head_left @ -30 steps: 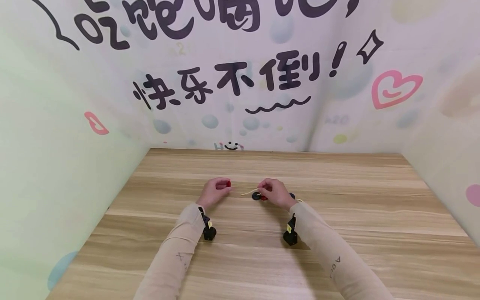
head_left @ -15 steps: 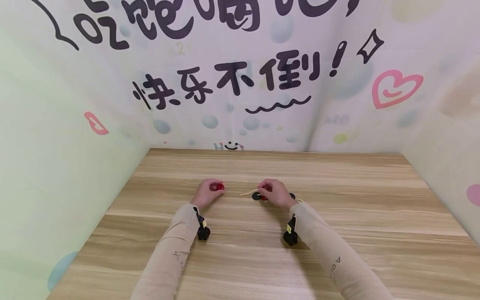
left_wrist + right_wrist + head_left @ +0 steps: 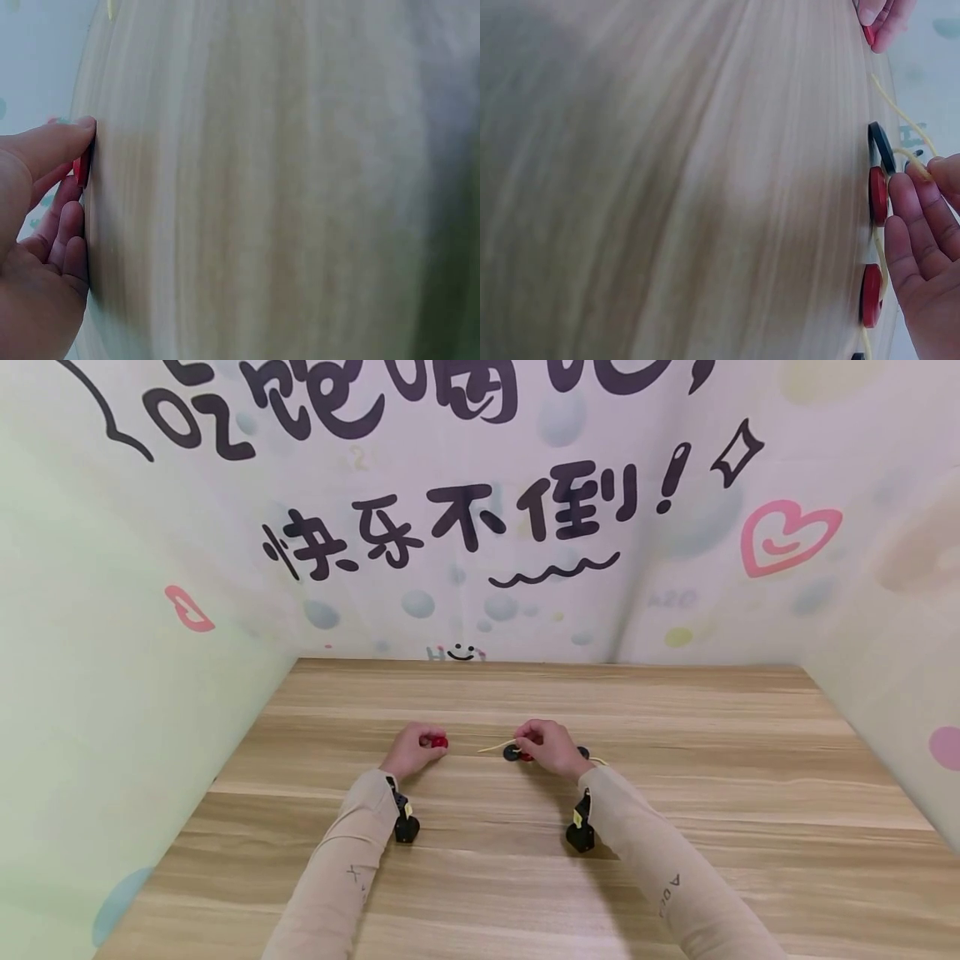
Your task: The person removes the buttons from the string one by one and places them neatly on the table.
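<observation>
Left hand: pinches red disc at its two o'clock.
Right hand: pinches cord, tip at its nine o'clock.
Red disc: best gripped by the rim.
Cord: shorter free tip should bend less.

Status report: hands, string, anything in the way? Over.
Left hand pinches red disc. Right hand pinches yellow string, free end toward left hand. Dark disc by right hand, apparently strung. No obstruction seen between string end and red disc.

Room left of string, discs rightward
</observation>
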Tool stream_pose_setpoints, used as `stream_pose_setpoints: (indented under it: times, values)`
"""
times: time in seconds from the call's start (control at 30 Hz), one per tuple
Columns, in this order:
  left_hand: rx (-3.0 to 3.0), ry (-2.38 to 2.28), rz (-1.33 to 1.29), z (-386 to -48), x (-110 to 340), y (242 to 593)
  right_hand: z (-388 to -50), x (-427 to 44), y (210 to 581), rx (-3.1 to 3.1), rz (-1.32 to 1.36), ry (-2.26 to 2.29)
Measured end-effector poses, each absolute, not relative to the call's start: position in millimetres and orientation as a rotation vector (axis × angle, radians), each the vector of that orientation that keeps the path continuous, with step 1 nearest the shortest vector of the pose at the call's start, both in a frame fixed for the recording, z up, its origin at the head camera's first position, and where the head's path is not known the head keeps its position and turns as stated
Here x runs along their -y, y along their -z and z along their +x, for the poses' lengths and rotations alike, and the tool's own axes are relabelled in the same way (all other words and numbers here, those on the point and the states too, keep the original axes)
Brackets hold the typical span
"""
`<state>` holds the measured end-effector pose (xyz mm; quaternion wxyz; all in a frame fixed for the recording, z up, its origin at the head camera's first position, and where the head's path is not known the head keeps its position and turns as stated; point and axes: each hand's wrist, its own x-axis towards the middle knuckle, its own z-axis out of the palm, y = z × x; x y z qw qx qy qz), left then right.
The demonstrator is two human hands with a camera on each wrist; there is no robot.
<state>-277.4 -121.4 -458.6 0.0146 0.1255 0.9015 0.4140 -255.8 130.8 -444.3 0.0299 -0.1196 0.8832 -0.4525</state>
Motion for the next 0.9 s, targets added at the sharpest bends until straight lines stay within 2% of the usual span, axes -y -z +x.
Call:
stream_pose_setpoints:
  times: [0.5,0.9]
  values:
    - [-2.807,-1.424,0.352,-270.6,102.9,448.7,-257.3,-130.2,442.7,-2.732,-0.372,1.422]
    - [-2.604,-1.428,0.599,-265.8,54.8,444.9,-257.7,-126.6,442.9,-2.737,-0.399,1.432]
